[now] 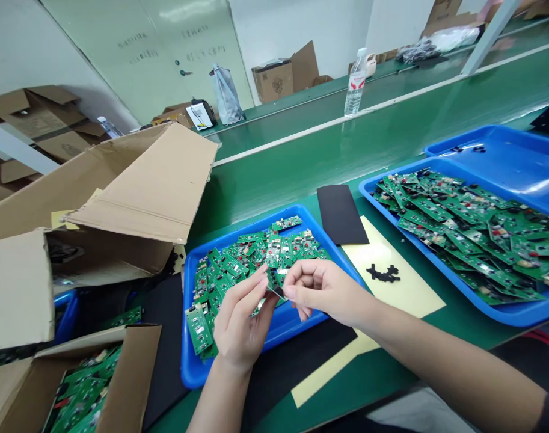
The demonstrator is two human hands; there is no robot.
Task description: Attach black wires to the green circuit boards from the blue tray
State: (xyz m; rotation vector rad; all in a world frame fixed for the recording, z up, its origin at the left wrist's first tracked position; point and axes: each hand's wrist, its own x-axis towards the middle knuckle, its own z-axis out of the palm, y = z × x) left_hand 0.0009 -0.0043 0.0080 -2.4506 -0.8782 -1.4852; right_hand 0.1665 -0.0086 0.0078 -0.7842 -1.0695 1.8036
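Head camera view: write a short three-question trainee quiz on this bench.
1. True or false: the left hand grips a small circuit board above the smaller blue tray.
2. What lies on the yellow sheet? A) black cut pieces B) a water bottle C) a pair of scissors
3. What fills the larger blue tray?

Key: 1 true; 2 A; 3 green circuit boards.

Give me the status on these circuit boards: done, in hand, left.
Looks done, perhaps: green circuit boards heaped in the right blue tray. In hand: the left hand pinches a small board beside the right hand. Left: boards in the nearer blue tray and cardboard box.
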